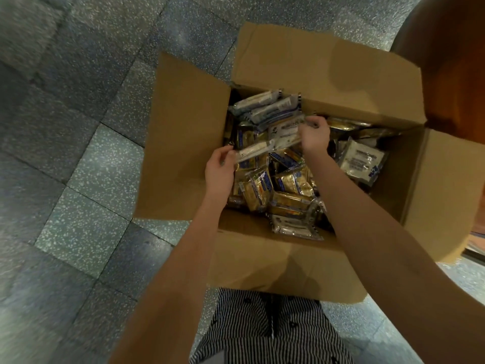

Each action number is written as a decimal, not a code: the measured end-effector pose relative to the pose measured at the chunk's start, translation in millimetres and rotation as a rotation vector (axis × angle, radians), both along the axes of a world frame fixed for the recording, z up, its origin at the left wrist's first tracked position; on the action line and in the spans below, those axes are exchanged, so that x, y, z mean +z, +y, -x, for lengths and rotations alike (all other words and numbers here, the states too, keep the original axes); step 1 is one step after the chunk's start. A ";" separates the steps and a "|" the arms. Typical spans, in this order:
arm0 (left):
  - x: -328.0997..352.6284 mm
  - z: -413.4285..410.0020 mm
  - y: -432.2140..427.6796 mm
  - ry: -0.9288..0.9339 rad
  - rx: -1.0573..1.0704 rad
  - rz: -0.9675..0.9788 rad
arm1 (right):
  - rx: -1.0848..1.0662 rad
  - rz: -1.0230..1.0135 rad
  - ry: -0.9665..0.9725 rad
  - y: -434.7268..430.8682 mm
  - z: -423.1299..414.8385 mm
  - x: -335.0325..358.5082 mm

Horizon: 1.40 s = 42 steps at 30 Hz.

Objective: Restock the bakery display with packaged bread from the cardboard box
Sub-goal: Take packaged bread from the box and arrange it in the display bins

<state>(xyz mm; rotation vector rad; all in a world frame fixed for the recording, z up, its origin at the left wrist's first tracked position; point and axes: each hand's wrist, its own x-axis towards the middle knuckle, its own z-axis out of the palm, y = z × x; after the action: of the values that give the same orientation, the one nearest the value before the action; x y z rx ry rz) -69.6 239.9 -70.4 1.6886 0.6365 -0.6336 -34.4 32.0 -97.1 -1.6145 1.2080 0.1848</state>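
We stood over speckled grey floor tiles (78,158), which filled the left of the view. Next came the open cardboard box (183,143), its flaps folded outward, resting on the floor just ahead of our striped garment (265,327). Our left hand (219,168) reached in over the box's left flap, fingers closed in a pinch on the near end of a long pale bread packet (256,149). Below it lay a jumble of gold-and-blue packaged bread (286,185) heaped inside the box. Our right hand (315,136) curled its fingers shut around the end of another white packet (284,130) lying on top of the heap. Farther right, a white-labelled packet (363,160) leaned near the box's right wall, and a brown wooden surface (451,61) curved beyond it.
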 end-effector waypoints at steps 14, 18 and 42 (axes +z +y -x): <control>106.0 58.1 10.3 -0.292 0.095 0.017 | 0.031 -0.203 -0.359 0.2 109.6 156.2; 136.4 92.2 15.0 -0.292 0.307 0.077 | 0.082 -0.333 -0.366 4.9 131.9 184.1; 242.1 531.4 -12.9 -0.493 1.298 -0.271 | 1.410 -0.700 -0.215 90.7 349.9 295.0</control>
<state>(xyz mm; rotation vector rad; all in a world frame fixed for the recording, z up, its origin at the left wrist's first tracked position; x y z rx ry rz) -601.0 227.1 171.7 1.2175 1.2665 0.7865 -384.3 122.6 198.0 -1.4824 -0.3484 1.1287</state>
